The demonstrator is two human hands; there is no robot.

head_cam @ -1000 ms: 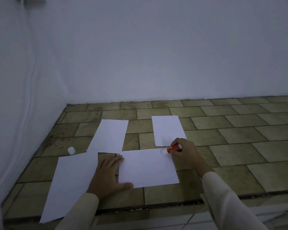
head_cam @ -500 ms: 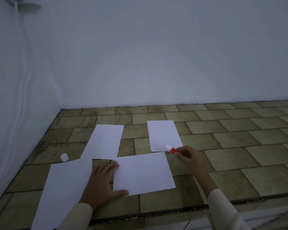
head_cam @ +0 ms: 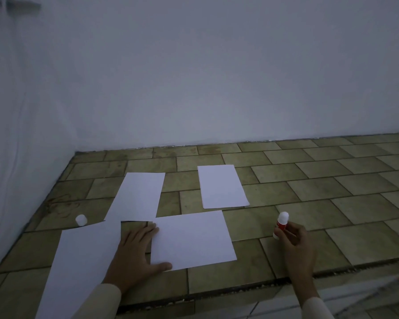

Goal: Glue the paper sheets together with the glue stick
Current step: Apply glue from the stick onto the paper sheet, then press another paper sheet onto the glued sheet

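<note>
Fingers of the right hand pinching the glue stick upright, tip up, over bare floor right of the near sheet, its long axis left-right, left edge pinned under spread fingers of the left hand.

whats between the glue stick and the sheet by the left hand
Only bare floor tiles lie between the glue stick, held in the right hand, and that sheet; the head view shows it.
</note>
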